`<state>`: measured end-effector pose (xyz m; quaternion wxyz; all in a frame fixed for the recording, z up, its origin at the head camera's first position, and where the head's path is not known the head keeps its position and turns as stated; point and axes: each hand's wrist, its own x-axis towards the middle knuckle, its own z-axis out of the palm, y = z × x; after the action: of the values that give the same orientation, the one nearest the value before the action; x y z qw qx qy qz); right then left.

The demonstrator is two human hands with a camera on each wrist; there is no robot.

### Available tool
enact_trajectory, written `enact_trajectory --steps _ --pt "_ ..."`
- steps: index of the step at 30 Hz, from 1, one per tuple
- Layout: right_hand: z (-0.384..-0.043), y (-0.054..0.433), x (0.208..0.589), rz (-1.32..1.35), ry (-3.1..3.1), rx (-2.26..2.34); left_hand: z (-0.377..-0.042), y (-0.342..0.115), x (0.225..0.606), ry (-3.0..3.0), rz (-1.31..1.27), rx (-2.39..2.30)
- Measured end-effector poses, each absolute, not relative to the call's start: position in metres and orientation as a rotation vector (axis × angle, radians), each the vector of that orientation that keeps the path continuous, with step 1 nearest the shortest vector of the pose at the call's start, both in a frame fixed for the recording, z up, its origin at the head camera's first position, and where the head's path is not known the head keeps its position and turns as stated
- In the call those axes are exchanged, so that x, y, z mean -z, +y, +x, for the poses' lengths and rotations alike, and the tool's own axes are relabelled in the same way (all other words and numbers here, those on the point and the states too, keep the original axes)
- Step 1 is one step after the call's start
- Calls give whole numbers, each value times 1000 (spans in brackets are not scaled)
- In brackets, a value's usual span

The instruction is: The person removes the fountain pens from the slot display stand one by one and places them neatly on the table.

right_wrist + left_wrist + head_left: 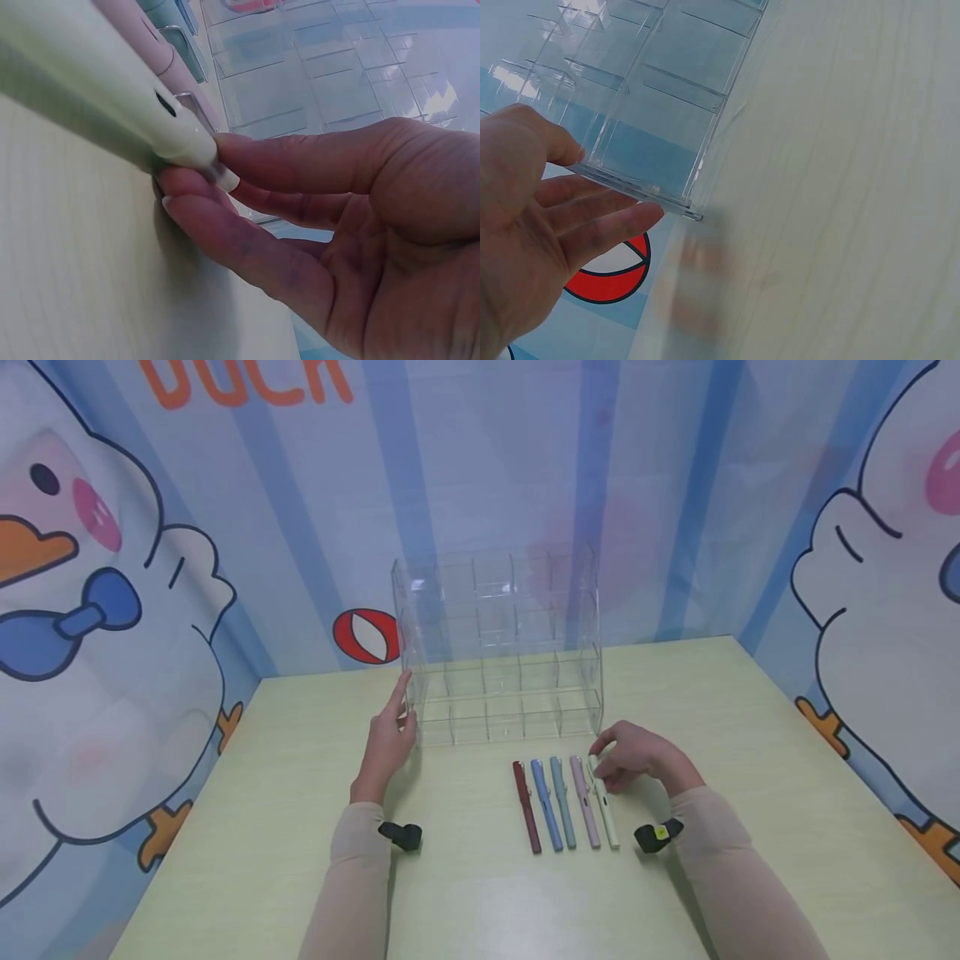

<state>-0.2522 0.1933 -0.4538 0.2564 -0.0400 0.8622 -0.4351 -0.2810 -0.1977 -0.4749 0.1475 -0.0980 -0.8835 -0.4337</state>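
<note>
A clear acrylic organizer with tiers of small compartments stands at the back of the table. My left hand holds its left side panel, the thumb on one face and the fingers on the other, as the left wrist view shows. In front of the organizer lies a row of pens: dark red, blue, teal, lilac and white. My right hand pinches the white pen's far end between thumb and fingers. That pen looms close in the right wrist view.
The pale wood-grain table ends at a printed backdrop with blue stripes and cartoon ducks. Black wrist cameras are strapped over both sleeves. The pens lie side by side with narrow gaps.
</note>
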Motion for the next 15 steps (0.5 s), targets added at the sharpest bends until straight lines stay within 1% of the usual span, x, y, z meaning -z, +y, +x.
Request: enact_trajectory --steps 15 --pt "-252 195 454 -97 2348 1164 -282 -198 475 -2559 -275 1259"
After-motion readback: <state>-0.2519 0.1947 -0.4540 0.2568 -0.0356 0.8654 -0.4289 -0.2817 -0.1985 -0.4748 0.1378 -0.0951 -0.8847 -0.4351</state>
